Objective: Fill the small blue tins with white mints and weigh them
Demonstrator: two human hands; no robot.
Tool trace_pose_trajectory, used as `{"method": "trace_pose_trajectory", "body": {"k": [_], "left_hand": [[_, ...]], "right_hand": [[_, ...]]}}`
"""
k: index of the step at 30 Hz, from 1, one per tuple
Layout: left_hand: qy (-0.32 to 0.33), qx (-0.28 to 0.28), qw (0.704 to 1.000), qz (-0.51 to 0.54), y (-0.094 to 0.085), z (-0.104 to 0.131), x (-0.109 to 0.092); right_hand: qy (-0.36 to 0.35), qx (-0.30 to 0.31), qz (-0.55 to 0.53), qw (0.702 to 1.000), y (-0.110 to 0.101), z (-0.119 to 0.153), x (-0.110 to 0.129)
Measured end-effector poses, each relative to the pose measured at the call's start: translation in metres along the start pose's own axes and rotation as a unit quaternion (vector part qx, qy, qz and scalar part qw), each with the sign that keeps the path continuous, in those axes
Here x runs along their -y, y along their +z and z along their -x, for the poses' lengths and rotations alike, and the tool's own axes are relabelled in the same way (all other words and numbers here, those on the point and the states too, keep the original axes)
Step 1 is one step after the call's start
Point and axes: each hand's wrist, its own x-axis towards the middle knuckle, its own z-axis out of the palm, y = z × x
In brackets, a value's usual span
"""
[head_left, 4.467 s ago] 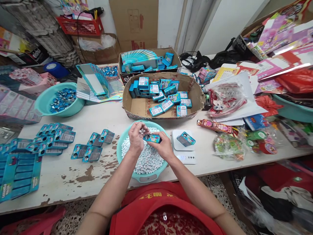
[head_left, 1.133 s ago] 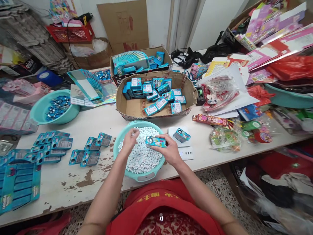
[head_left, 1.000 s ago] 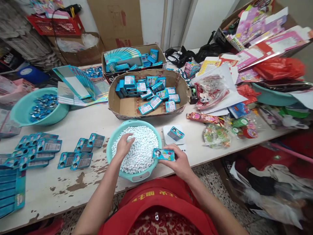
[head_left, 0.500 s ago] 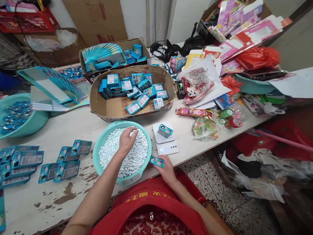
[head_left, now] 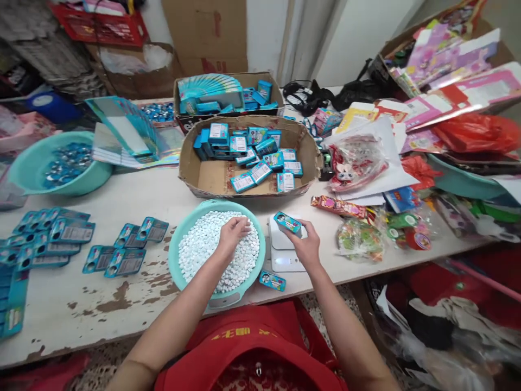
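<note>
My right hand (head_left: 308, 245) grips a small blue box (head_left: 287, 223) with a round window and lifts it over the white digital scale (head_left: 280, 260). Its fingers wrap the box's sides and cover part of the scale. A second blue box (head_left: 272, 281) lies on the table between the scale and a mint-green basin (head_left: 176, 259). White pellets (head_left: 203, 239) fill the basin. My left hand (head_left: 233, 234) is over them, its fingers drawn together; what they hold, if anything, is too small to make out.
Behind the basin stands a cut-down cardboard box (head_left: 191, 182) of blue boxes. Several more blue boxes (head_left: 126, 262) lie at left, near another green basin (head_left: 100, 172) of shiny blue pieces. Bagged sweets (head_left: 360, 239) and a red-wrapped packet (head_left: 342, 208) lie right of the scale.
My right hand has let go of one blue box beside the basin and picked up the one from the scale. My left hand stays over the pellets. The view has shifted left.
</note>
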Motion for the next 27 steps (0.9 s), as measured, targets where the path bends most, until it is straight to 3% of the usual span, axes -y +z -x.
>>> {"method": "trace_pose_trajectory", "body": {"k": [3, 6, 10, 14, 21, 25, 27], "left_hand": [[-0.071, -0.001, 0.986, 0.149, 0.009, 0.006, -0.008], [-0.118, -0.020, 0.961, 0.250, 0.016, 0.007, -0.014], [-0.143, -0.069, 0.936, 0.314, 0.014, 0.004, -0.014], [-0.126, -0.080, 0.935, 0.323, 0.006, 0.003, -0.009], [-0.124, -0.071, 0.942, 0.305, 0.000, 0.003, -0.006], [-0.091, -0.055, 0.974, 0.199, -0.016, 0.003, -0.009], [-0.024, -0.049, 0.998, 0.040, -0.029, 0.002, -0.008]], "right_hand": [[-0.149, 0.071, 0.069, 0.984, -0.001, 0.001, 0.046], [-0.219, 0.142, 0.149, 0.954, 0.010, 0.004, 0.074], [-0.238, 0.154, 0.181, 0.942, 0.024, 0.005, 0.081], [-0.246, 0.149, 0.176, 0.941, 0.028, 0.006, 0.075], [-0.177, 0.126, 0.122, 0.968, 0.031, 0.010, 0.067], [-0.033, 0.092, -0.013, 0.995, 0.020, 0.009, 0.042], [0.062, 0.063, -0.071, 0.994, 0.011, 0.007, 0.021]]}}
